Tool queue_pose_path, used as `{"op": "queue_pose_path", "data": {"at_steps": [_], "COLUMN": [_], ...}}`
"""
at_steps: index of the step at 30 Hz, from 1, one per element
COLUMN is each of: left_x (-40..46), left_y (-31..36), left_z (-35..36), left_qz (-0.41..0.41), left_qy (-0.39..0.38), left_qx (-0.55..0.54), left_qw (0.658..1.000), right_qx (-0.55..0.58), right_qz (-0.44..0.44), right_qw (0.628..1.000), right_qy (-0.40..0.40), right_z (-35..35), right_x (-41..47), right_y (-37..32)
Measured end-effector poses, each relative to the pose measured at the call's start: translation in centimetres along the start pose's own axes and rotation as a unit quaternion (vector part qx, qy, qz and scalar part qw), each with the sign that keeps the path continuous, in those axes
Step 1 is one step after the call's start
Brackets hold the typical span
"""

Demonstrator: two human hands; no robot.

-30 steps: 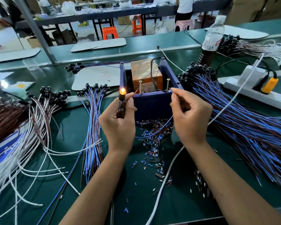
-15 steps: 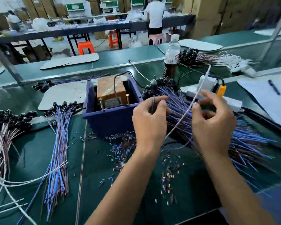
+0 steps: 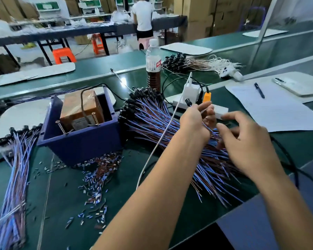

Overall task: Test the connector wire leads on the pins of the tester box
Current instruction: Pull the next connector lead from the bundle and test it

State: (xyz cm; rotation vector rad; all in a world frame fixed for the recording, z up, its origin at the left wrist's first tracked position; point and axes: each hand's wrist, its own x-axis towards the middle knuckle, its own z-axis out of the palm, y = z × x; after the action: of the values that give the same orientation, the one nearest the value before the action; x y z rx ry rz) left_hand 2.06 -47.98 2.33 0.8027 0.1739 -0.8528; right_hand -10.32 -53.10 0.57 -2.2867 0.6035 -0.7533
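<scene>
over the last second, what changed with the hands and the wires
Both hands left the tester box and moved right, over the untested wire pile. The lit connector from a second ago is gone; the left hand now pinches a fresh connector wire, unlit. The right hand reaches for its leads, holding nothing. Box and wire piles stayed put.

Even, bright overhead light falls on the green bench point(image 3: 152, 204), with soft shadows under the blue box point(image 3: 83, 141). Wide-angle distortion bends the edges. The right hand point(image 3: 246, 141) and far background are slightly blurred.
</scene>
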Motion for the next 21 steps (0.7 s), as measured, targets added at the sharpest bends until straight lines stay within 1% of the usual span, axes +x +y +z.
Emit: {"op": "queue_pose_path", "data": {"at_steps": [3, 5, 6, 8, 9, 10, 11, 12, 13, 14, 15, 16, 17, 18, 21], "left_x": [0.3, 0.1, 0.1, 0.6, 0.9, 1.3, 1.6, 1.7, 1.6, 1.5, 1.3, 1.0, 0.8, 0.6, 0.3], "left_y": [0.4, 0.8, 1.1, 2.1, 2.7, 3.5, 4.2, 5.1, 5.9, 6.6, 7.4, 8.0, 8.6, 9.1, 9.3], "left_z": [-0.4, -0.4, -0.4, -0.8, -1.3, -1.9, -2.7, -3.5, -4.2, -4.9, -5.5, -6.1, -6.7, -7.3, -9.0], "left_qz": [-0.02, -0.027, -0.02, 0.024, 0.057, 0.097, 0.145, 0.2, 0.256, 0.303, 0.333, 0.346, 0.347, 0.339, 0.315], "left_qy": [-0.018, -0.028, -0.017, 0.039, 0.079, 0.118, 0.153, 0.182, 0.209, 0.24, 0.275, 0.303, 0.319, 0.328, 0.33], "left_qx": [0.071, 0.113, 0.12, 0.152, 0.188, 0.246, 0.327, 0.422, 0.516, 0.595, 0.651, 0.689, 0.715, 0.736, 0.782], "left_qw": [0.997, 0.993, 0.992, 0.987, 0.977, 0.957, 0.921, 0.865, 0.79, 0.705, 0.624, 0.56, 0.515, 0.485, 0.424], "right_qx": [-0.041, -0.06, -0.066, -0.071, -0.071, -0.071, -0.067, -0.061, -0.052, -0.042, -0.036, -0.038, -0.049, -0.068, -0.117], "right_qz": [-0.018, -0.035, -0.044, -0.059, -0.068, -0.076, -0.086, -0.095, -0.104, -0.109, -0.111, -0.112, -0.113, -0.116, -0.118], "right_qw": [0.999, 0.996, 0.994, 0.992, 0.991, 0.99, 0.989, 0.989, 0.99, 0.99, 0.991, 0.992, 0.992, 0.99, 0.985], "right_qy": [-0.016, -0.055, -0.072, -0.09, -0.096, -0.099, -0.098, -0.092, -0.084, -0.074, -0.062, -0.049, -0.036, -0.029, -0.043], "right_z": [-1.8, -2.6, -2.8, -2.8, -2.6, -2.3, -1.8, -1.3, -0.6, 0.1, 0.9, 1.6, 2.4, 3.2, 5.2], "right_x": [0.5, 0.8, 0.9, 1.3, 1.4, 1.5, 1.6, 1.7, 1.8, 1.9, 2.0, 2.0, 2.1, 2.3, 2.4], "right_y": [0.8, 1.0, 1.1, 1.4, 1.6, 1.6, 1.5, 1.3, 1.0, 0.7, 0.4, 0.1, -0.2, -0.4, -0.7]}}
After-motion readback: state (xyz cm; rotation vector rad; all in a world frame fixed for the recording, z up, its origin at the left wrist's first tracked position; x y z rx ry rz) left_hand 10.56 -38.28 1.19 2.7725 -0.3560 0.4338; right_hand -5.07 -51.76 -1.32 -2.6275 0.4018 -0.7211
